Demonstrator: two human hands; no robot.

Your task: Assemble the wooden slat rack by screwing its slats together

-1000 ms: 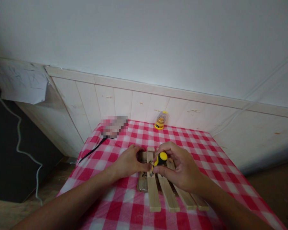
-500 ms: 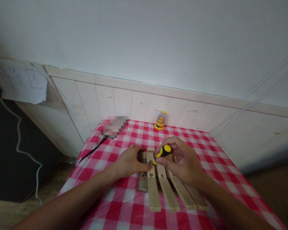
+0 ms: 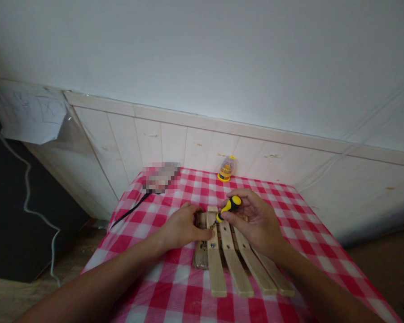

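Several pale wooden slats (image 3: pixel 239 273) fan out toward me, lying over a brown wrapped block (image 3: pixel 201 258). Dark screws show on the slats. My left hand (image 3: pixel 182 228) grips the leftmost slat and the block from the left, its thumb on the slat near the screwdriver's tip. In my right hand (image 3: pixel 254 220) is a short yellow and black screwdriver (image 3: pixel 231 205), pinched between thumb and fingers. It leans up to the right, with its tip low over the leftmost slat. Whether the tip touches a screw is too small to tell.
A clear and yellow bit container (image 3: pixel 226 169) stands at the back of the table with a red checked cloth (image 3: pixel 168 296). A blurred object (image 3: pixel 161 178) with a black strap lies at the back left, near the panelled wall (image 3: pixel 173 143).
The screwdriver's handle has risen slightly and tilted more to the right, with my right hand shifting along with it. My left hand has stayed in place.
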